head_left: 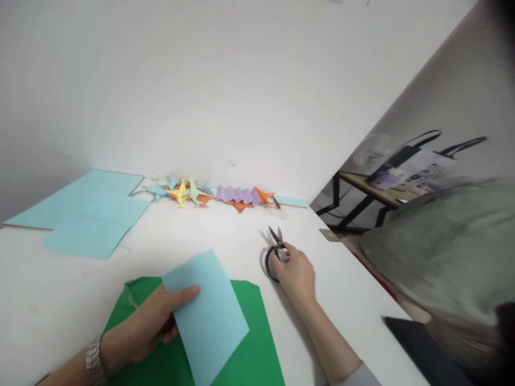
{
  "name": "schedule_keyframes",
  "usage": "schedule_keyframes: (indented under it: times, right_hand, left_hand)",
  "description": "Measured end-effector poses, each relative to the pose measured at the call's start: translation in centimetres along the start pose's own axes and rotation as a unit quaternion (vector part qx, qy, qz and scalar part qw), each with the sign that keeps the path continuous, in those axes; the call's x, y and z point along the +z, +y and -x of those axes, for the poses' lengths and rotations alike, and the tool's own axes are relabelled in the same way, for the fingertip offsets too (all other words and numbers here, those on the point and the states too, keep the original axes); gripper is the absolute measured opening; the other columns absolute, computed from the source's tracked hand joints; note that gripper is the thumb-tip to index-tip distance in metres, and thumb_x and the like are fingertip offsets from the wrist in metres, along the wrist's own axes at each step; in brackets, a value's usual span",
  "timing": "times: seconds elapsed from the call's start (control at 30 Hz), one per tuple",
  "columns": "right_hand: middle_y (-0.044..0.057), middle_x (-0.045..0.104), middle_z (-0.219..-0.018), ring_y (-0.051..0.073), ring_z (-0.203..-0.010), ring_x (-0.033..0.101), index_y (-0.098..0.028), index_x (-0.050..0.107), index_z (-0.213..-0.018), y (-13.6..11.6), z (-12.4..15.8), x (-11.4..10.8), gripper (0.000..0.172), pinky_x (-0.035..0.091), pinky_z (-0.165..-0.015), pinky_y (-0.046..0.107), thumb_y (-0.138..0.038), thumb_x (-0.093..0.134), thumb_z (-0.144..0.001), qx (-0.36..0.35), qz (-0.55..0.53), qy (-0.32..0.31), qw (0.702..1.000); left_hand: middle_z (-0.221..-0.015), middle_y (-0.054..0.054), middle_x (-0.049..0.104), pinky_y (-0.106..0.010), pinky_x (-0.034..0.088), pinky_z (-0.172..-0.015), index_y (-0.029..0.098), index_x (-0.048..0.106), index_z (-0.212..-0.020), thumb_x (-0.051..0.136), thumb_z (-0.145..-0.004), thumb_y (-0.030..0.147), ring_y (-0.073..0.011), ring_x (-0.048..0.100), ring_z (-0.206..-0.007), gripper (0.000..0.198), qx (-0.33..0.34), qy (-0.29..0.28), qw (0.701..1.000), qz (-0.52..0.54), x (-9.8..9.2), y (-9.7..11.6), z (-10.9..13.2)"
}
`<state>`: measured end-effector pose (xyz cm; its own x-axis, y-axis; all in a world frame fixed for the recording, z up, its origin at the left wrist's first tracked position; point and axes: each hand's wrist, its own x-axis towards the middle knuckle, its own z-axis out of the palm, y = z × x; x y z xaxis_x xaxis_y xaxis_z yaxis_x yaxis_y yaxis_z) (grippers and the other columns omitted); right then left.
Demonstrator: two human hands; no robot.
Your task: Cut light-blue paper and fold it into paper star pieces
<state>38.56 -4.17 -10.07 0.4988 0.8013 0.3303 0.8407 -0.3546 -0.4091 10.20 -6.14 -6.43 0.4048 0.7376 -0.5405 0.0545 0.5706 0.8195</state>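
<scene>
My left hand (151, 324) grips a light blue folded paper (207, 316), thumb on top, holding it above a green sheet (249, 354) that lies on the white table (48, 305). My right hand (295, 273) is closed around the handles of small black scissors (274, 249), which rest on the table with their blades slightly apart and pointing away from me. A metal watch is on my left wrist.
Light blue sheets (86, 212) lie at the far left. A row of coloured folded paper shapes (213, 194) and a purple pleated piece sit along the wall. To the right, past the table edge, stand a blurred grey-green shape (442, 246) and a shelf with bags (406, 166).
</scene>
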Motion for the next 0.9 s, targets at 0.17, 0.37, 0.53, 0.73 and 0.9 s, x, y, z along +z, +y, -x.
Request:
schedule_keyframes:
  times: [0.17, 0.37, 0.53, 0.73, 0.9]
  right_hand:
    - [0.017, 0.064, -0.102, 0.029, -0.097, 0.053, -0.009, 0.057, -0.115, 0.5, -2.9, 1.0, 0.041, 0.032, -0.087, 0.038, -0.029, 0.041, -0.083, -0.078, 0.151, -0.031, 0.985]
    - [0.022, 0.06, -0.098, 0.03, -0.091, 0.057, -0.006, 0.064, -0.103, 0.9, -7.1, 1.7, 0.035, 0.038, -0.079, 0.036, -0.026, 0.045, -0.082, -0.059, 0.142, -0.069, 0.986]
    - [0.023, 0.057, -0.105, 0.032, -0.096, 0.056, -0.005, 0.064, -0.101, -1.4, -6.5, 1.7, 0.03, 0.038, -0.084, 0.043, -0.017, 0.043, -0.082, -0.056, 0.116, -0.059, 0.99]
    - [0.011, 0.053, -0.12, 0.022, -0.108, 0.053, -0.02, 0.057, -0.112, -7.0, 2.9, -0.9, 0.035, 0.047, -0.086, 0.036, -0.039, 0.043, -0.087, -0.267, -0.196, -0.174, 0.927]
    - [0.02, 0.036, -0.136, 0.033, -0.124, 0.036, -0.016, 0.036, -0.132, -8.0, 8.0, -2.6, 0.067, 0.042, -0.093, 0.048, -0.04, 0.061, -0.076, -0.469, -0.158, -0.113, 0.861]
  left_hand:
    - [-0.035, 0.008, 0.036, -0.019, 0.014, -0.036, 0.019, 0.038, -0.052, 0.06, -0.066, 0.052, -0.0042, 0.027, -0.032, 0.042, 0.014, 0.003, 1.0, -0.027, -0.4, -0.4, -0.5]
    - [-0.036, 0.007, 0.044, -0.018, 0.017, -0.033, 0.019, 0.043, -0.058, 0.056, -0.064, 0.033, -0.0052, 0.031, -0.031, 0.02, 0.023, -0.025, 0.999, -0.001, -0.9, -0.9, -1.0]
    - [-0.035, 0.007, 0.041, -0.018, 0.016, -0.033, 0.019, 0.042, -0.049, 0.056, -0.067, 0.035, -0.0044, 0.03, -0.031, 0.028, 0.032, -0.027, 0.999, -0.011, -0.8, -0.6, -0.9]
    - [-0.035, 0.009, 0.033, -0.02, 0.014, -0.035, 0.02, 0.037, -0.045, 0.059, -0.068, 0.045, -0.0044, 0.023, -0.032, 0.041, 0.079, 0.031, 0.996, -0.01, -1.0, -0.3, -1.2]
    - [-0.033, 0.009, 0.024, -0.022, 0.013, -0.038, 0.02, 0.029, -0.041, 0.059, -0.069, 0.049, -0.0044, 0.019, -0.033, 0.05, 0.1, 0.063, 0.993, -0.017, -0.9, -0.1, -1.0]
